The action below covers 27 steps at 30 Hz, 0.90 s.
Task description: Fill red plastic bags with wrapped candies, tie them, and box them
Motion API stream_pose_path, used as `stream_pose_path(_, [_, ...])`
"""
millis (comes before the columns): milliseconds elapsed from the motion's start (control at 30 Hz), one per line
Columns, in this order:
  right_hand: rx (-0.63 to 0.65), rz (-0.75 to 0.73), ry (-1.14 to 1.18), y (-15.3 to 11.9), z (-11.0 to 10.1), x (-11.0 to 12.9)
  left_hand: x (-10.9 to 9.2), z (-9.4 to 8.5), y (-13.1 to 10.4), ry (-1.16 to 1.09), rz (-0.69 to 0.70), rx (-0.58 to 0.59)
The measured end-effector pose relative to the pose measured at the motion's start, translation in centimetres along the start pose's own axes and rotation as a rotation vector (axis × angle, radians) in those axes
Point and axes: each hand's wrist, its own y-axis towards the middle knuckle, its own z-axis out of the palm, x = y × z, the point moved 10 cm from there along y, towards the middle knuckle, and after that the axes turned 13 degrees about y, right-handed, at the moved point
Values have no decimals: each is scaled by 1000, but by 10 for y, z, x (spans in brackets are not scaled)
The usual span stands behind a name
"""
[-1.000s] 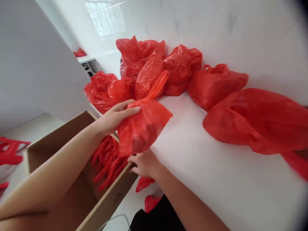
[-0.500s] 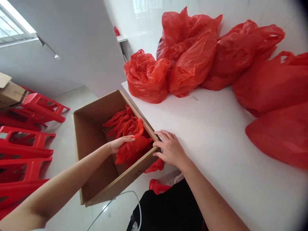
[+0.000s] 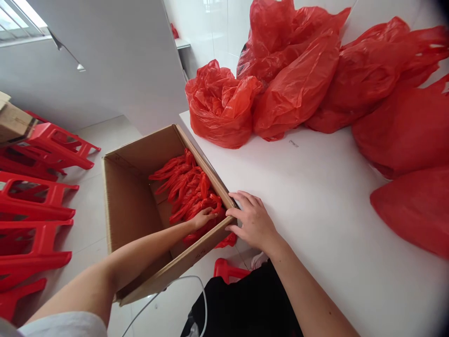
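Inside an open cardboard box (image 3: 129, 187) lies a row of small knotted red plastic bags (image 3: 182, 180). My left hand (image 3: 204, 218) reaches down into the box at the near end of that row. Its fingers close on a red plastic bag (image 3: 213, 206), with the fingertips partly lost among the red film. My right hand (image 3: 252, 221) grips the box's near right corner, fingers over the rim beside the table edge and thumb against the outer side.
The white table (image 3: 315, 196) is on the right, with large full red bags (image 3: 222, 110) along its back. Red stools (image 3: 38, 196) stand at the left, with another cardboard box (image 3: 16, 124) above them. A white cable (image 3: 178, 278) loops in front of the box.
My left hand has moved deeper into the box and to the right, lowering the red bag into the row. My right hand stays at the box corner. The view has shifted slightly.
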Motion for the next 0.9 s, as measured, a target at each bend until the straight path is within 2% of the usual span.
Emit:
stream_pose_path(133, [7, 1, 2, 0, 1, -1, 1, -22, -5, 87, -1, -60])
stream_pose_path(400, [-1, 9, -4, -1, 0, -1, -25, -85, -41, 72, 36, -230])
stream_pose_path(467, [6, 8, -3, -1, 1, 0, -35, -89, -50, 47, 42, -233])
stream_pose_path(567, [18, 10, 0, -1, 1, 2, -55, -80, -67, 7, 71, -185])
stream_pose_path(667, [21, 16, 6, -1, 0, 3, -80, -71, -87, -38, 123, -145])
stream_pose_path(767, [19, 29, 17, 3, -1, 1, -116, -71, -107, -78, 201, -143])
stream_pose_path(833, [17, 44, 38, 7, 0, 1, -149, -72, -121, -93, 276, -135])
stream_pose_path(900, [0, 68, 104, 9, -1, 4, -193, -67, -138, -91, 401, -113])
